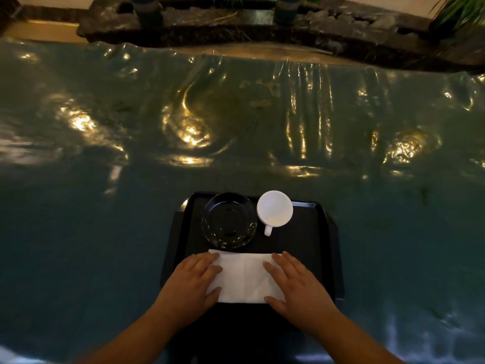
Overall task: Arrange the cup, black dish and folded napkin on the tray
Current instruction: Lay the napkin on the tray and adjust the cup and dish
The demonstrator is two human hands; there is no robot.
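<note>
We see all three things on the tray (309,232): black dish (228,221) and cup (274,208) at its far side, napkin (245,278) nearer. The left hand (193,278) and right hand (295,281) lie flat with open fingers on it; probably only smoothing is left.

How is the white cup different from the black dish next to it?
The cup is white; the black dish is dark and glossy. The cup is deep with a handle pointing toward the person; the dish is flat, wide and has no handle. The cup sits right of the dish. Both are round, look empty, and rest on the tray.
</note>
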